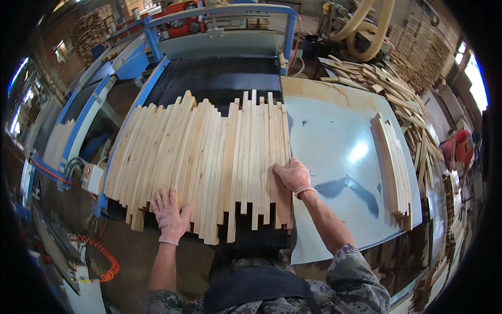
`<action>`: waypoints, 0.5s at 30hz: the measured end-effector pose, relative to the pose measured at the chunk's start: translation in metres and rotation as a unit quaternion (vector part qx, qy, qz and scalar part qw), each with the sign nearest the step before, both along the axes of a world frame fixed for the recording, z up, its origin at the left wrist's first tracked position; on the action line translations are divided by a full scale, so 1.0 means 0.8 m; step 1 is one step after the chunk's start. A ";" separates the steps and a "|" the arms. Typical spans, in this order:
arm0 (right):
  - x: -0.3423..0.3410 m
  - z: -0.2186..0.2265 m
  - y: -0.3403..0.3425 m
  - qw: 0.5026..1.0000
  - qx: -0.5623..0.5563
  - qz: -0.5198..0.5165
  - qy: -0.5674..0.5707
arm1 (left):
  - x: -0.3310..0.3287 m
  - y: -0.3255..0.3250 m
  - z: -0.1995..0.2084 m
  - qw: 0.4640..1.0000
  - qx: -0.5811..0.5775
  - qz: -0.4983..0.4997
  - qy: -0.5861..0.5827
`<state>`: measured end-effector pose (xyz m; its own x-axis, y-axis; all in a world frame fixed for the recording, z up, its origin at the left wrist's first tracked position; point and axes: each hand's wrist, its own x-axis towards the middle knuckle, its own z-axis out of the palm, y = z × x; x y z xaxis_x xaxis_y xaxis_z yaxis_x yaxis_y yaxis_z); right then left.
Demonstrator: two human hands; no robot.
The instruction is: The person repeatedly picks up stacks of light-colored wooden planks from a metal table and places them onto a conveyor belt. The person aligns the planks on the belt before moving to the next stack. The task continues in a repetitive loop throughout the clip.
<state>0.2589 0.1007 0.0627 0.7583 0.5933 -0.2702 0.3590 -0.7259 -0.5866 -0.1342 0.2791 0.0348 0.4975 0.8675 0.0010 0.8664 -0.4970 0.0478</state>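
Wooden strips crowd belt; slats heaped beside panel.

Wide head-worn fisheye view, downward over both hands

Free passage is offered chiefly at the right, where a broad stretch of the pale surface is left open between the right hand and a low stack of strips; beyond that stack, the way is obstructed by heaped offcuts. The middle is filled by a row of wooden strips, whose near edge is made jagged by uneven ends and is partly occupied by the left hand. Behind the row, dark belt is exposed, bounded at the left by a blue rail and spanned farther back by a blue crossbar.
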 end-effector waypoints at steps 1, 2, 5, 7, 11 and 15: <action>-0.001 0.000 -0.006 1.000 0.006 0.001 -0.003 | 0.002 0.001 -0.003 1.000 0.007 0.002 0.001; -0.002 0.001 -0.011 1.000 0.012 0.002 -0.007 | -0.001 0.001 -0.009 1.000 0.013 0.004 0.003; 0.006 0.011 -0.009 0.998 -0.052 0.018 -0.015 | 0.000 0.003 -0.014 1.000 0.005 0.013 -0.010; 0.020 -0.012 -0.019 1.000 -0.004 0.026 0.002 | -0.005 0.010 -0.025 1.000 0.012 0.003 -0.020; 0.035 -0.040 -0.039 0.986 0.130 0.000 0.107 | -0.051 0.041 -0.043 0.983 -0.040 -0.040 -0.176; 0.053 -0.061 -0.064 0.954 0.192 -0.011 0.230 | -0.060 0.062 0.010 0.888 -0.179 0.034 -0.423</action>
<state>0.3013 0.0492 0.0136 0.6251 0.7011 -0.3431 -0.0136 -0.4297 -0.9029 -0.1825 0.3286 0.0425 0.3977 0.9151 0.0673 0.4724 -0.2671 0.8399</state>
